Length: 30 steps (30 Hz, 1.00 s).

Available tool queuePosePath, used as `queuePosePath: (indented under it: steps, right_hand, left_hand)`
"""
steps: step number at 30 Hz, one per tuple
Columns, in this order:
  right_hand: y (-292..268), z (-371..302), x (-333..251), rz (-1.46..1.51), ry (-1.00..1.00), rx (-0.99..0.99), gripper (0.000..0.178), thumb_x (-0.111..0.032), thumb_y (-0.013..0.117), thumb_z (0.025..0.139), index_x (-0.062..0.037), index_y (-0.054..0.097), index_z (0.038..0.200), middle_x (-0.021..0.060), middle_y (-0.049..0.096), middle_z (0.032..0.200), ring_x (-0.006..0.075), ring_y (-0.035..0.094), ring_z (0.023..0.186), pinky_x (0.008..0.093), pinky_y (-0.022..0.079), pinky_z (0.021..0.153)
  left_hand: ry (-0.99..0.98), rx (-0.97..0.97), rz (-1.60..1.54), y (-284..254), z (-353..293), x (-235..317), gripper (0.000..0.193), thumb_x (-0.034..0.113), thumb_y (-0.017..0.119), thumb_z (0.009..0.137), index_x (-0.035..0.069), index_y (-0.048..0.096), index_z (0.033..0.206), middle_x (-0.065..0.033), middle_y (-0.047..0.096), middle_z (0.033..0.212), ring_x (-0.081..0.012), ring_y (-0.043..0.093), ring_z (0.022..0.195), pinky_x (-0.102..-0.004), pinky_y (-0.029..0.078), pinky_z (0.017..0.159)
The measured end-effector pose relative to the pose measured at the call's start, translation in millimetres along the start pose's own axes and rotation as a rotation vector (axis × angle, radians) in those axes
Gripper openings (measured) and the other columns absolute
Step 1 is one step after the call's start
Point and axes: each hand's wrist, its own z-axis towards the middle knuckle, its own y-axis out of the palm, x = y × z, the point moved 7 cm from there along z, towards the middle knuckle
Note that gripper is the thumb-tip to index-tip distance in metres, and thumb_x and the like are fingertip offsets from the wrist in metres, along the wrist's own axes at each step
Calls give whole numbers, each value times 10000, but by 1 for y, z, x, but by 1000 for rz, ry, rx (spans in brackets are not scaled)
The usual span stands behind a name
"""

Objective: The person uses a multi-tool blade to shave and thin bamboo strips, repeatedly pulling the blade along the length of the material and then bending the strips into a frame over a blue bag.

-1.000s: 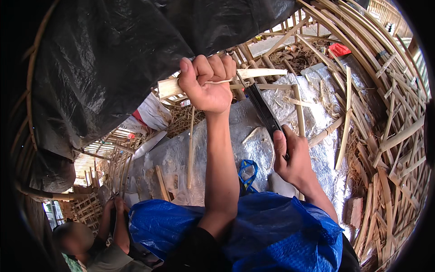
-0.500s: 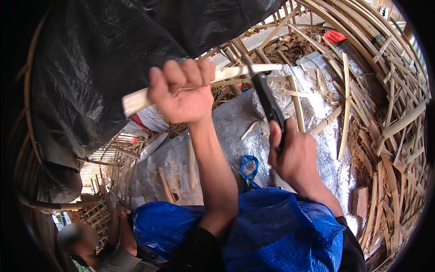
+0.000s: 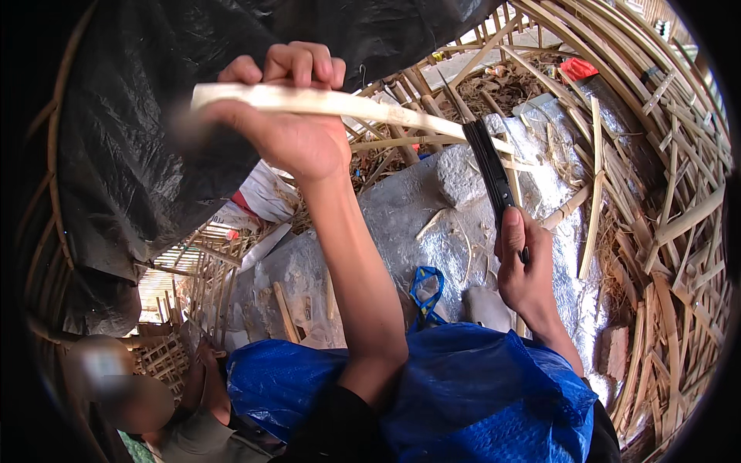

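Note:
A pale bamboo strip (image 3: pixel 370 108), slightly bowed, slants from upper left down to the right. My left hand (image 3: pixel 305 143) grips its broad left end, the thumb beneath and the fingers curled over the far side. In my right hand (image 3: pixel 529 270) is a knife (image 3: pixel 488 162) with a long black handle, its thin blade pointing up and away. The knife crosses the strip near the thin right end; whether the two touch, I cannot tell. Blue plastic sheeting (image 3: pixel 478 393) covers my lap below both forearms.
Silvery sheeting (image 3: pixel 386 224) covers the ground, with a grey stone (image 3: pixel 459 177) and a blue strap (image 3: pixel 426 289) on it. Bamboo strips (image 3: pixel 679 193) crowd the right side, beside a brick (image 3: pixel 615 351). Black tarp (image 3: pixel 154 116) hangs at left. Another person (image 3: pixel 197 440) sits lower left.
My left hand has moved up and left, its fingers looser around the strip, which now slopes down to the right. My right hand and the knife have shifted right and slightly down.

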Motion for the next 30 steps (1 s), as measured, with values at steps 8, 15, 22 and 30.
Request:
queuePosePath:
  steps: [8,15,22,30]
  right_hand:
    - [-17,1,3,168,102,3,542,-506,406,1052,-69,488,741,-39,419,609,61,355,546,263,275,499]
    - [-30,-5,-48,313,22,36,501,-499,458,1038,-47,561,848,-17,477,662,71,393,574,254,301,538]
    - [-35,-5,-71,398,78,86,431,-384,432,1073,-31,567,867,-21,464,634,59,369,540,242,283,501]
    - [-25,1,-70,472,173,45,528,-462,401,1066,-46,527,766,-19,409,595,69,327,535,257,268,517]
  left_hand:
    - [-12,-103,503,32,35,11,401,376,354,1078,35,390,1286,-255,658,1000,-357,677,911,-478,506,898]
    - [46,7,628,34,32,50,350,277,423,1065,-24,440,1242,-248,657,1045,-343,696,835,-472,572,771]
    - [109,-59,555,81,46,47,271,211,368,1085,4,440,1244,-127,617,846,-178,669,651,-309,599,605]
    - [66,-70,540,79,51,33,264,234,398,1078,76,439,1286,-103,625,834,-153,664,684,-283,565,633]
